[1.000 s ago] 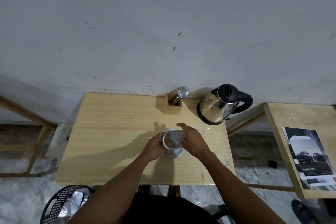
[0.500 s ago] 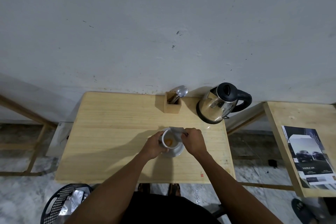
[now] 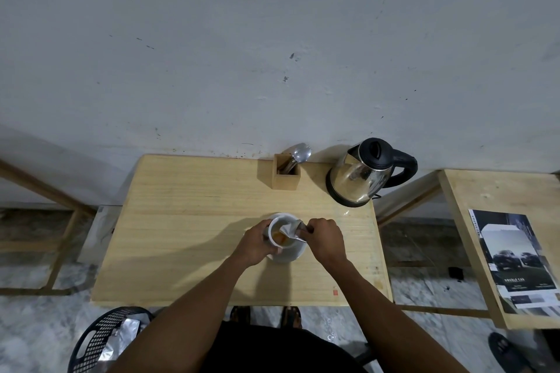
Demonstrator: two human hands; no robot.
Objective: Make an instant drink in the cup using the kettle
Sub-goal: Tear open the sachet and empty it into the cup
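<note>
White cup [image 3: 283,232] sits on a saucer [image 3: 291,254] at the frame's centre, orange powder inside. Left hand [image 3: 256,244] grasps its side; right hand [image 3: 324,238] pinches a silver sachet [image 3: 291,230] tilted over the rim. Steel kettle [image 3: 360,175] stands upper right on the wooden table [image 3: 188,221].

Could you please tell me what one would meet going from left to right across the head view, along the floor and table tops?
Basket → left hand → cup → right hand → kettle → brochure.
</note>
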